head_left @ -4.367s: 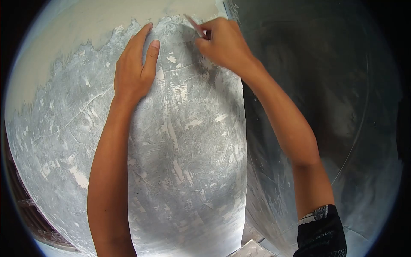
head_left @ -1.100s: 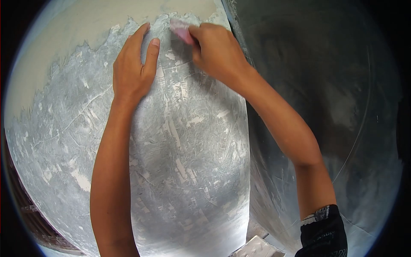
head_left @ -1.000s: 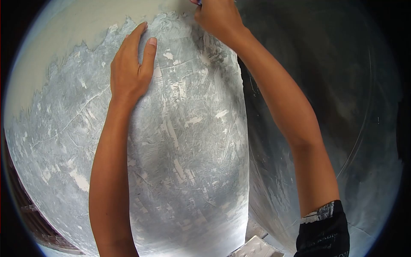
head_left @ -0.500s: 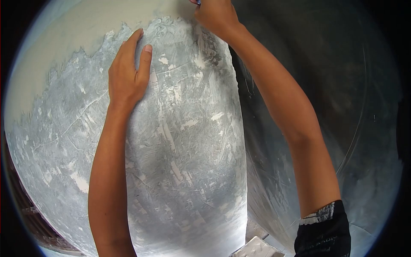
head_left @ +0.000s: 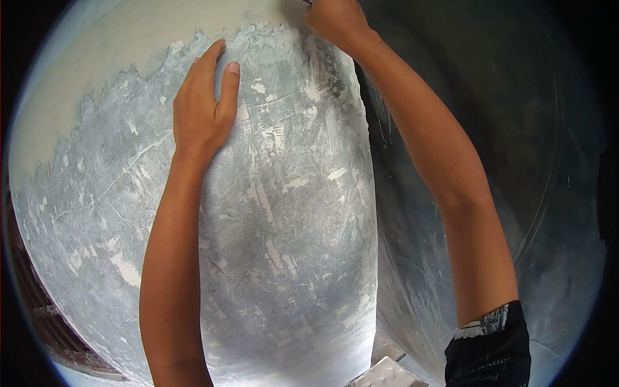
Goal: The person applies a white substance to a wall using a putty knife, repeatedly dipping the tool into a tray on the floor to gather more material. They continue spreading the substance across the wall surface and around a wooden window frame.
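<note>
1. A broad mottled panel [head_left: 277, 213] is filling most of the scene, its gray skin showing pale flecks and scratches, its right edge standing close to upright.
2. A dark surface [head_left: 490, 84] is looming beyond that edge, behind the person's right arm [head_left: 425, 148].
3. A smooth beige coat [head_left: 116, 58] is covering the panel's upper band, its ragged lower border slanting from the far left toward the upper right.
4. The left hand [head_left: 205, 106] is lying against the gray skin, fingers extended and thumb spread, gripping nothing an onlooker can see; its fingertips are pointing at the ragged border and sitting just beneath it.
5. The right hand [head_left: 338, 22] is holding its place up and to the right of the left, fingers curled, nearer than the other to the border's upper-right end and to the panel's edge.
6. A pale block [head_left: 387, 373] is sitting by the panel's lower right corner.
7. A thin object [head_left: 307, 2] is peeking from the right hand's curled fingers, on the side facing the beige coat; the rest is staying out of sight, so its long axis cannot be told.
</note>
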The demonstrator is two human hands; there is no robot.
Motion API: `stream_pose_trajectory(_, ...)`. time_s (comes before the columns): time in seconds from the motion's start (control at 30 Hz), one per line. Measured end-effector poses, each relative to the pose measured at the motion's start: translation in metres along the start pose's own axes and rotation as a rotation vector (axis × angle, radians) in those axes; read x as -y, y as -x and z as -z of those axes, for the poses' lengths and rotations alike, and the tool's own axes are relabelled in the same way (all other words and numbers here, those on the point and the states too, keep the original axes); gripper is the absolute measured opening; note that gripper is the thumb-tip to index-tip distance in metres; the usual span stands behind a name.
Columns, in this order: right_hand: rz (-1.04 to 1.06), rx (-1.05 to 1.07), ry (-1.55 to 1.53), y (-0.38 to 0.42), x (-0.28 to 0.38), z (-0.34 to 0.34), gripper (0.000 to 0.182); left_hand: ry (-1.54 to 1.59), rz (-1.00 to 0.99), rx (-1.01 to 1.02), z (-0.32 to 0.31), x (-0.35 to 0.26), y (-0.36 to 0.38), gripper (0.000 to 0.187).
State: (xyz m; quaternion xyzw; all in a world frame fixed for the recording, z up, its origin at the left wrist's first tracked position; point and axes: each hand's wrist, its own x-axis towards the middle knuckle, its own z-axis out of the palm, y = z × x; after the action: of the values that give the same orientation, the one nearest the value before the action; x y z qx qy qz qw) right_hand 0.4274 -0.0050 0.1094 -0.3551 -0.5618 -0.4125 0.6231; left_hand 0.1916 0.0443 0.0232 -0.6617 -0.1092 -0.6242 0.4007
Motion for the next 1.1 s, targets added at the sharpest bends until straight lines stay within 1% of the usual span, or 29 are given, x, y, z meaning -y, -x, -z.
stream_pose_trajectory(0.03, 0.003, -0.002, -0.003, 0.003, -0.005, -0.003, 0.020, 0.032, -0.002, -0.014, 0.000, 0.002, -0.001, 0.051)
stream_pose_trajectory(0.1, 0.306, -0.052, 0.136, 0.018, -0.016, -0.013, 0.017, 0.024, 0.002, -0.015, 0.001, 0.002, -0.002, 0.051)
stream_pose_trajectory(0.13, 0.257, 0.020, 0.276, 0.035, -0.009, -0.012, 0.015, 0.024, 0.006, -0.013, 0.001, 0.001, -0.001, 0.051)
stream_pose_trajectory(0.17, 0.255, 0.025, 0.277, 0.055, 0.001, -0.006, 0.015, 0.026, 0.009, -0.010, 0.002, -0.002, 0.000, 0.051)
stream_pose_trajectory(0.23, 0.179, 0.194, 0.187, 0.082, 0.019, 0.009, 0.014, 0.107, 0.042, 0.019, 0.006, -0.006, -0.003, 0.050)
stream_pose_trajectory(0.27, 0.189, 0.190, 0.187, 0.079, 0.027, 0.018, 0.014, 0.103, 0.042, 0.009, 0.006, -0.005, -0.003, 0.050)
stream_pose_trajectory(0.33, -0.116, 0.190, -0.238, 0.065, 0.043, 0.042, 0.015, -0.003, 0.009, 0.011, 0.004, -0.005, 0.000, 0.051)
stream_pose_trajectory(0.4, -0.146, 0.145, -0.185, 0.026, 0.048, 0.050, 0.023, 0.018, 0.031, 0.026, 0.007, -0.009, -0.002, 0.051)
stream_pose_trajectory(0.43, -0.144, 0.145, -0.184, 0.003, 0.033, 0.035, 0.023, 0.046, 0.057, 0.044, 0.008, -0.010, -0.002, 0.051)
stream_pose_trajectory(0.5, 0.108, 0.225, 0.249, -0.041, 0.001, -0.002, 0.026, 0.034, 0.033, 0.011, 0.004, -0.006, -0.002, 0.051)
stream_pose_trajectory(0.53, 0.111, 0.221, 0.249, -0.047, 0.003, -0.002, 0.026, 0.023, 0.012, -0.017, 0.003, -0.004, -0.001, 0.051)
stream_pose_trajectory(0.6, 0.111, -0.043, 0.006, -0.053, 0.004, -0.004, 0.024, 0.027, 0.019, -0.016, 0.003, -0.004, -0.001, 0.050)
stream_pose_trajectory(0.63, 0.111, -0.045, 0.004, -0.050, 0.009, -0.004, 0.024, 0.033, 0.025, -0.012, 0.003, -0.005, -0.001, 0.050)
stream_pose_trajectory(0.7, -0.041, 0.180, 0.049, -0.037, 0.025, -0.003, 0.023, 0.041, 0.022, -0.016, 0.004, -0.005, -0.002, 0.050)
stream_pose_trajectory(0.73, -0.043, 0.178, 0.047, -0.027, 0.020, -0.008, 0.023, 0.052, 0.020, -0.017, 0.004, -0.005, -0.002, 0.050)
stream_pose_trajectory(0.8, 0.345, 0.052, 0.268, 0.001, 0.002, -0.023, 0.021, 0.065, 0.019, -0.014, 0.005, -0.006, -0.003, 0.050)
stream_pose_trajectory(0.83, 0.342, 0.056, 0.270, 0.017, 0.006, -0.017, 0.021, 0.075, 0.018, -0.014, 0.005, -0.006, -0.002, 0.050)
stream_pose_trajectory(0.9, 0.337, 0.130, 0.081, 0.043, 0.018, -0.004, 0.020, 0.056, 0.003, -0.025, 0.003, -0.005, -0.001, 0.050)
stream_pose_trajectory(0.93, 0.384, 0.024, 0.030, 0.043, 0.017, -0.003, 0.018, 0.035, -0.013, -0.037, 0.002, -0.004, -0.002, 0.050)
stream_pose_trajectory(0.97, 0.381, 0.026, 0.029, 0.034, 0.015, -0.003, 0.018, 0.035, -0.012, -0.033, 0.002, -0.005, -0.001, 0.050)
stream_pose_trajectory(1.03, 0.348, -0.062, 0.109, -0.004, 0.010, -0.006, 0.017, 0.037, 0.007, -0.024, 0.003, -0.006, -0.002, 0.049)
stream_pose_trajectory(1.07, 0.141, -0.034, -0.041, -0.022, 0.009, -0.015, 0.024, 0.037, 0.009, -0.023, 0.004, -0.008, -0.001, 0.049)
stream_pose_trajectory(1.1, 0.143, -0.035, -0.042, -0.038, 0.011, -0.024, 0.024, 0.037, 0.035, 0.006, 0.006, -0.010, -0.002, 0.049)
